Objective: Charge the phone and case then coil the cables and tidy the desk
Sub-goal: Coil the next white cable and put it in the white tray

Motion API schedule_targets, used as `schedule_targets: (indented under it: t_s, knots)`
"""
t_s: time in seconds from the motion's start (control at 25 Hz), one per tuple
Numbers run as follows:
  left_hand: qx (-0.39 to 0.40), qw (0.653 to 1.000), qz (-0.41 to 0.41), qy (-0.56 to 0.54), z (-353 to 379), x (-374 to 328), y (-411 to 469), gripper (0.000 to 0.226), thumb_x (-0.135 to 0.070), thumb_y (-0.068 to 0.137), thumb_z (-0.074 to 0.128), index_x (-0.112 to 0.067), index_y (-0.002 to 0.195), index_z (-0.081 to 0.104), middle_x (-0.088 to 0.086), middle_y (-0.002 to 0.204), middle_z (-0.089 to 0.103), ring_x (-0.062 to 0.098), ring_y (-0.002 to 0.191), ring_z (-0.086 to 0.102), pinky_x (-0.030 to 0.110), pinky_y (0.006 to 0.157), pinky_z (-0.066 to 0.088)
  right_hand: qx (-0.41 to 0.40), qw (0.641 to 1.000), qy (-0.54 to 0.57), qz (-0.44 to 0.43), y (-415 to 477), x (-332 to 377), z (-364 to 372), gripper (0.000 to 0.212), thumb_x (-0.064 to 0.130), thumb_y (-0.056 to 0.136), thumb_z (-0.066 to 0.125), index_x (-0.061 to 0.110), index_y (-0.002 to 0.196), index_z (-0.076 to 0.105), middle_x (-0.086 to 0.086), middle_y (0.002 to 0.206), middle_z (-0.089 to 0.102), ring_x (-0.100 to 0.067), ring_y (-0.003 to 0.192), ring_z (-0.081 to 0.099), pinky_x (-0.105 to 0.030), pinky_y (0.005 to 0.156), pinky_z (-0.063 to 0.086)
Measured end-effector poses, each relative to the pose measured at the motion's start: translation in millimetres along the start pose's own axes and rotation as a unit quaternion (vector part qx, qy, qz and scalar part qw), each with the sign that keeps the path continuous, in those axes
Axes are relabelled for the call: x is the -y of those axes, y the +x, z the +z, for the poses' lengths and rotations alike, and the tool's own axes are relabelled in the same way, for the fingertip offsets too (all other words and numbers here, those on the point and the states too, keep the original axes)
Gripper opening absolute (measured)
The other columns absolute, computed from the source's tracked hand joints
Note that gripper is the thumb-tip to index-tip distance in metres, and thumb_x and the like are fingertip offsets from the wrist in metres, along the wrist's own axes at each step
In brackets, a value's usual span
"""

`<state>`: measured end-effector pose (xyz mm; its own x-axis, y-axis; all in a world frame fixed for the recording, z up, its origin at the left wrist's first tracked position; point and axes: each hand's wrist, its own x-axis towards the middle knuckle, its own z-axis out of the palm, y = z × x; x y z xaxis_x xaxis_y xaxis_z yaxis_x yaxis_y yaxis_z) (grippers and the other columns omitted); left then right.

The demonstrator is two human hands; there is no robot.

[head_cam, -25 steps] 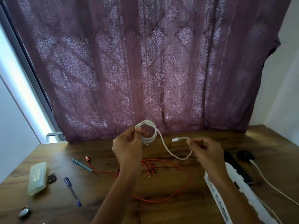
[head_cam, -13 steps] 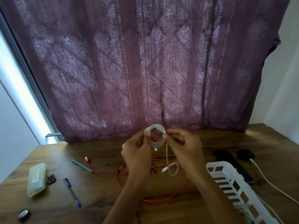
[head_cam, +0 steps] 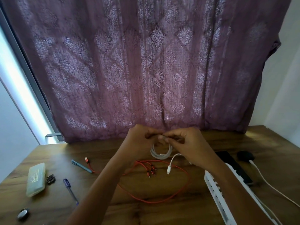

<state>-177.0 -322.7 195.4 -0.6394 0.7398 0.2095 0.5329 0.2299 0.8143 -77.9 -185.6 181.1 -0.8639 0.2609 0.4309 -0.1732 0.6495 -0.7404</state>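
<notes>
Both hands hold a coiled white cable (head_cam: 160,154) above the middle of the wooden desk. My left hand (head_cam: 139,140) pinches the top of the coil, and my right hand (head_cam: 188,143) grips it from the other side, fingertips meeting. The coil hangs below my fingers, and its loose end with a white plug (head_cam: 169,170) dangles under my right hand. An orange multi-head cable (head_cam: 162,184) lies in a loose loop on the desk beneath. A black phone (head_cam: 233,168) lies at the right, beside a dark case (head_cam: 244,155) with a white lead (head_cam: 267,182) plugged in.
A white slatted basket (head_cam: 215,187) sits at the right under my right forearm. On the left lie a pale green box (head_cam: 36,178), two pens (head_cam: 81,166) (head_cam: 70,190), a small dark trinket (head_cam: 50,178) and a round metal object (head_cam: 23,214). A purple curtain (head_cam: 146,70) hangs behind.
My right hand has brought the free end up to the coil, and both hands now meet at its top. The coil has dropped from upright above my fingers to hanging below them.
</notes>
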Motion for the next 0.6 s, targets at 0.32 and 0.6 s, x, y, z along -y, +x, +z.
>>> schedule_targets:
  t_s: [0.32,0.6]
  knots:
    - [-0.029,0.999,-0.016,-0.019,6.8,1.1,-4.1,0.019,-0.011,0.080,0.069,-0.018,0.097,0.074,-0.003,0.086,0.075,0.002,0.082,0.068,0.013,0.077,0.051,-0.108,0.969,-0.176,-0.139,-1.4,-20.6,0.5,0.032,0.036,0.085,0.046,0.014,0.081,0.069,0.003,0.082,0.063,-0.014,0.080,0.057,-0.024,0.074,0.047]
    - [-0.045,0.955,-0.115,-0.270,17.0,-0.2,-9.4,0.016,0.002,0.086,0.057,-0.003,0.095,0.069,0.005,0.068,0.070,0.012,0.064,0.065,0.031,0.073,0.057,-0.189,0.969,-0.061,-0.146,-3.0,-28.2,8.8,0.018,0.014,0.085,0.056,0.008,0.093,0.072,0.007,0.083,0.060,0.003,0.081,0.057,-0.006,0.073,0.043]
